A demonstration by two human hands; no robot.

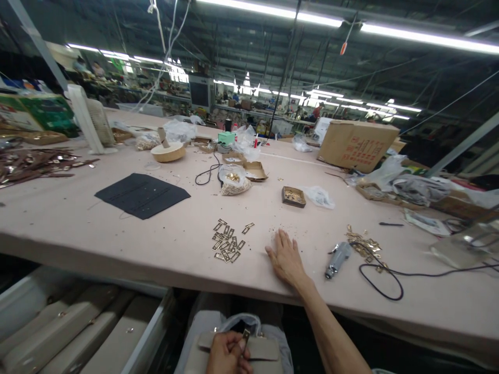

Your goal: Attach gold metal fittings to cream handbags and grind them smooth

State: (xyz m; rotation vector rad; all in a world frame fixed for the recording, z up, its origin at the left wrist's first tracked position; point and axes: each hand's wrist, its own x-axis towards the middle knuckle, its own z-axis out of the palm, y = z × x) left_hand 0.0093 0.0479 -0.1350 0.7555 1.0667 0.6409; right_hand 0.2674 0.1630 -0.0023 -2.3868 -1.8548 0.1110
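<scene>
My right hand (286, 259) lies on the pinkish table with its fingers spread and nothing in them. To its left is a loose pile of rectangular metal frames (226, 243). My left hand (230, 353) is low at the bottom centre, its fingers closed on a small metal plate (246, 335) over a beige bag (268, 349) on my lap. Right of my right hand lie a grey power screwdriver (337, 258) with a black cable and a scatter of gold metal pieces (366, 244). Beyond the hand stands a small box of tiny metal parts (293, 197).
A dark sheet (143, 195) lies at left, near a tape roll (168, 151) and a white fan (91, 119). A plastic bag of parts (235, 182) sits mid-table. A large carton (357, 145) is at back right. Beige bags fill a white bin (155, 332) at lower left.
</scene>
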